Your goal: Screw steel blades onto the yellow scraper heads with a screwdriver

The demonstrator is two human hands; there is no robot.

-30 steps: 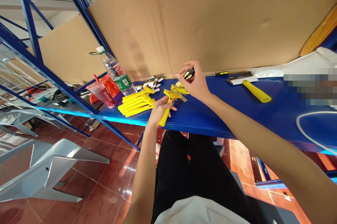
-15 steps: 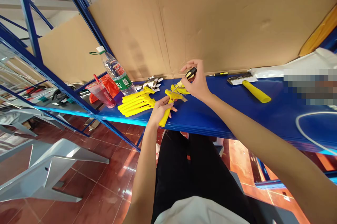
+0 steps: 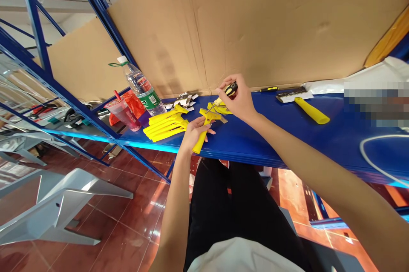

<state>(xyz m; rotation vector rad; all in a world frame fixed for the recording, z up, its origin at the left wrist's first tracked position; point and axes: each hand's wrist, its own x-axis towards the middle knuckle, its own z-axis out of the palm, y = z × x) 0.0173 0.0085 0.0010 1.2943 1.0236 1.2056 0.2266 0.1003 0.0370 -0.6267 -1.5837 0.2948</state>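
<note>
My left hand is closed around a yellow scraper with a T-shaped head, held over the front edge of the blue shelf. In my right hand is a screwdriver with a black and yellow handle. The screwdriver's shaft slants down to the scraper's head, its tip apparently touching there; the exact contact is too small to make out. Behind the head lie more yellow pieces, partly covered by my right hand. Several yellow handles are piled just left of my left hand.
A water bottle and a red drink cup stand at the left. Along the cardboard back panel lie another screwdriver and flat packets. One yellow handle and a white cable are on the right.
My right hand and the screwdriver have dipped very slightly, and its fingers have shifted on the handle. The left hand and scraper stay nearly in place.
</note>
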